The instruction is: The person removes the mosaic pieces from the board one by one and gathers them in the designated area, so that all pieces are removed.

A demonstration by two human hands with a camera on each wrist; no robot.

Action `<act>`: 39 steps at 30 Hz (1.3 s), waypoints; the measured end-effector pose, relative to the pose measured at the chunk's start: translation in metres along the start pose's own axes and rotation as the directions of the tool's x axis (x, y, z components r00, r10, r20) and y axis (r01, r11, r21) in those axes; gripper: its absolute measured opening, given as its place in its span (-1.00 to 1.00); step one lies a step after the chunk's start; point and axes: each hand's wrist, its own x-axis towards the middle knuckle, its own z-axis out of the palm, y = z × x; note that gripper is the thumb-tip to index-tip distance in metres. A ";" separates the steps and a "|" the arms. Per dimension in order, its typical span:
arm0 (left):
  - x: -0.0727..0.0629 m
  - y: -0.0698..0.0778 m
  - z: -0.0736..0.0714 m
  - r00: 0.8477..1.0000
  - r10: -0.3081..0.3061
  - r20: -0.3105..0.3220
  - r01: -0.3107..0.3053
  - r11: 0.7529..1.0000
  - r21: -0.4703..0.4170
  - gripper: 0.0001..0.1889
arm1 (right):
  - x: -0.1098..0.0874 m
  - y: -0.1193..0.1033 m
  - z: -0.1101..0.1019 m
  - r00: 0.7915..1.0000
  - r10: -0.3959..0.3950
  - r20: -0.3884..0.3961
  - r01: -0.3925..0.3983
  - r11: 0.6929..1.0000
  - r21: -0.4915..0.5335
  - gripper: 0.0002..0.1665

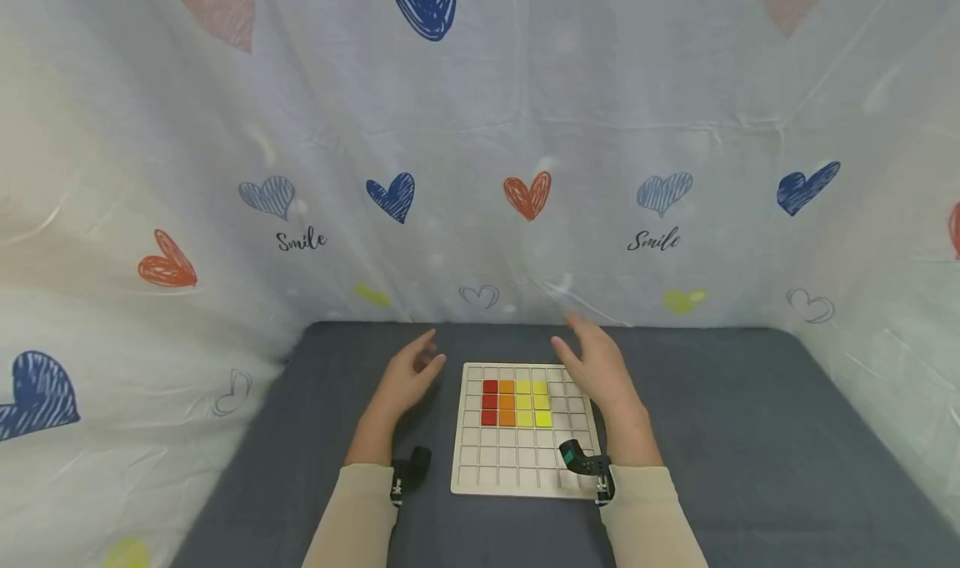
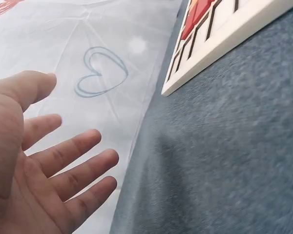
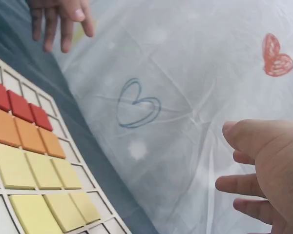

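Observation:
A pale wooden grid board (image 1: 487, 476) lies on the dark grey table. Square tiles sit in its cells: a column of red tiles (image 1: 490, 402), one of orange tiles (image 1: 507, 403), and two columns of yellow tiles (image 1: 532, 403). My left hand (image 1: 407, 376) hovers left of the board, fingers spread and holding nothing; the left wrist view shows the palm (image 2: 34, 190) bare. Above the board's right edge is my right hand (image 1: 602, 368), also holding nothing, its fingers apart in the right wrist view.
A dark grey cloth (image 1: 750, 451) covers the table. Behind and at both sides hangs a white curtain (image 1: 585, 77) printed with hearts and the word Smile. A black wrist camera (image 1: 581, 458) on the right arm hides part of the board's lower right.

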 end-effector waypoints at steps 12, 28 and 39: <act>-0.001 -0.005 0.016 0.993 -0.024 0.118 0.025 1.000 -0.001 -0.45 | 0.002 -0.019 0.023 0.993 -0.018 0.117 0.006 0.995 0.099 -0.36; 0.001 -0.006 0.029 0.931 -0.136 0.338 0.153 0.988 -0.025 -0.40 | 0.001 -0.038 0.075 0.960 -0.056 0.273 0.078 0.995 -0.070 -0.54; 0.000 -0.006 0.028 0.904 -0.190 0.383 0.229 0.972 -0.059 -0.32 | -0.004 -0.043 0.094 0.965 -0.078 0.249 0.129 0.972 -0.196 -0.73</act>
